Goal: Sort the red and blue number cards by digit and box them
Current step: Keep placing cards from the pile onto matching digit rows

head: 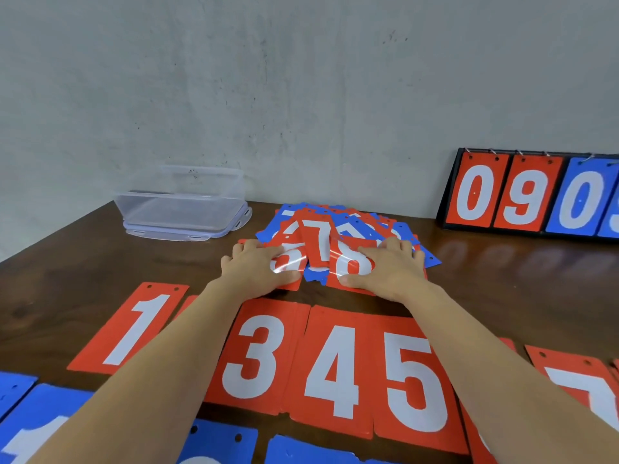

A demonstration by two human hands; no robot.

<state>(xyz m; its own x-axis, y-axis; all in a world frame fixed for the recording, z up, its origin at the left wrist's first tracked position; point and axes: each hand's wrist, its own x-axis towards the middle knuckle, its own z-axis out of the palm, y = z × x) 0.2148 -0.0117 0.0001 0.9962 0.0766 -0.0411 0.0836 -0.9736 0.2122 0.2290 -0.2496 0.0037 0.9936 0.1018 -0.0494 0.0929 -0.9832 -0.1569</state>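
A loose pile of red and blue number cards (338, 229) lies mid-table. My left hand (256, 266) rests flat on the pile's left side, over a red card. My right hand (390, 266) lies on the right side, fingers across a red 8 card (350, 262), thumb at its near edge. Nearer me a row of red cards lies face up: 1 (134, 326), 3 (258, 356), 4 (331, 370), 5 (415, 383), 7 (582, 386). Blue cards (37, 426) form a row at the bottom edge. My forearms hide parts of both rows.
A clear plastic box (181, 202) stands on its lid at the back left by the wall. A black flip scoreboard (532, 195) showing red 0, 9 and blue 0 leans against the wall at the back right. The table (502, 279) is dark wood.
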